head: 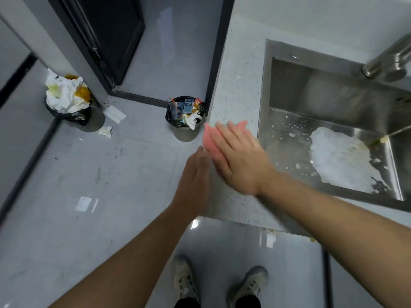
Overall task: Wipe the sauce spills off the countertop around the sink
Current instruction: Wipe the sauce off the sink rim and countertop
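Head view: your right hand presses a pink cloth flat, fingers spread, at the surface's left edge, your cupped left hand just beside, sink rightward.

The countertop is pale grey with fine dark speckles — the sink brushed silver, its floor holding a white patch stained yellow. A pink cloth shows under the right hand. Floor tiles — light grey.

Right hand lies flat, fingers extended; left hand cupped beside it.
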The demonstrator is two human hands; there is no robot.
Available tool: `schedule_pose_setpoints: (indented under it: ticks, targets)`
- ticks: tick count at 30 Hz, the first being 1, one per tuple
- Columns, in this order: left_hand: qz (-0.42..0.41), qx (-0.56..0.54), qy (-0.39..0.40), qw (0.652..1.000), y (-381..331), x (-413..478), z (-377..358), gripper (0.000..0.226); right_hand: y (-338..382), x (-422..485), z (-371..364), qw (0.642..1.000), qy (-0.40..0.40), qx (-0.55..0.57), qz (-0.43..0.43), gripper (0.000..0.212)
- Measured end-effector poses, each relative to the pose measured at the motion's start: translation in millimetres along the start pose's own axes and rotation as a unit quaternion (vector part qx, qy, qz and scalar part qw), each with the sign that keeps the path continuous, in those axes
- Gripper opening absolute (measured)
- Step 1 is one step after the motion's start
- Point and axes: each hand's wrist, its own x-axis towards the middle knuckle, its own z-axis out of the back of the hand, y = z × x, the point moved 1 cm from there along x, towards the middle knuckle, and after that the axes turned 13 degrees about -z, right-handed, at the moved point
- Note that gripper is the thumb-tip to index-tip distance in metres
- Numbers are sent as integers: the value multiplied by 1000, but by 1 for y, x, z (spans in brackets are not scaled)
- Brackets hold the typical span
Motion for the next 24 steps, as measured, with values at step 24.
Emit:
schedule_pose_setpoints:
  ticks: [24]
  targets:
    - [-46, 116, -117, 985, -32, 166, -30, 36, -53, 43, -8, 996, -58, 39, 63, 60]
